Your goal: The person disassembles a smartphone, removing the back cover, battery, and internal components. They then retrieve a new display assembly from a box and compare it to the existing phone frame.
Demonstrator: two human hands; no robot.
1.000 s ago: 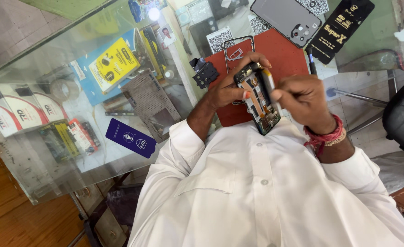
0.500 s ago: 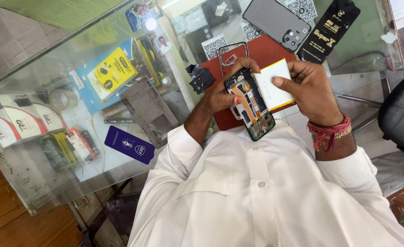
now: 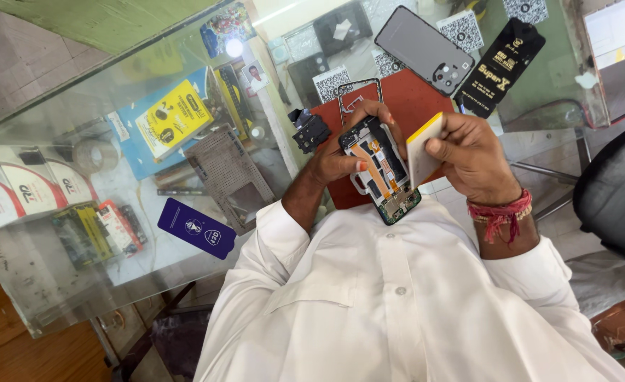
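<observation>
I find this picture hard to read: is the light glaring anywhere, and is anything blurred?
Head view: a bright glare spot sits on the glass counter, which mirrors and hazes what lies beneath; the opened phone and both hands look sharp.

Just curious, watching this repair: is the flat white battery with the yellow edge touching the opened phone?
Cannot tell. In the head view the right hand tilts the battery beside the phone; their edges overlap, hiding any gap.

- A glass-topped counter (image 3: 79, 283) is seen, with boxed goods shelved beneath it.
- Wooden flooring (image 3: 15, 354) is shown at lower left.
- A black chair (image 3: 620, 198) is placed at right.
- Daylight is reflected in the glass.
</observation>
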